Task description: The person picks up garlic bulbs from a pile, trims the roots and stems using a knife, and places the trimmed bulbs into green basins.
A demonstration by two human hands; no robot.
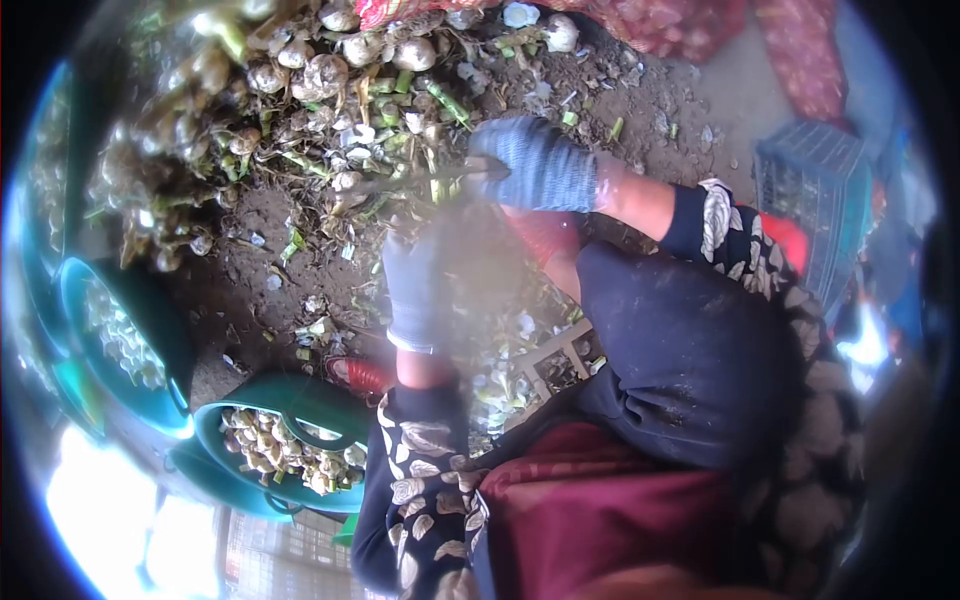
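Note:
My right hand (530, 165), in a blue-grey knit glove, is closed round the handle of a knife (415, 183). Its dark, narrow blade points left over garlic stalks. My left hand (412, 285), in a pale glove, is below and left of the blade; a hazy smear hides its fingers and anything in them. A heap of garlic bulbs with dry stalks (325, 78) lies on the ground beyond my hands. Cut green stem pieces (447, 103) are scattered there.
A green tub (210, 425) holds trimmed garlic, and a teal tub (82, 290) at the left holds pale bulbs. Red mesh sacks (660, 25) lie at the top. A grey crate (815, 150) stands at the right. My knee and a red shoe (362, 375) are close by.

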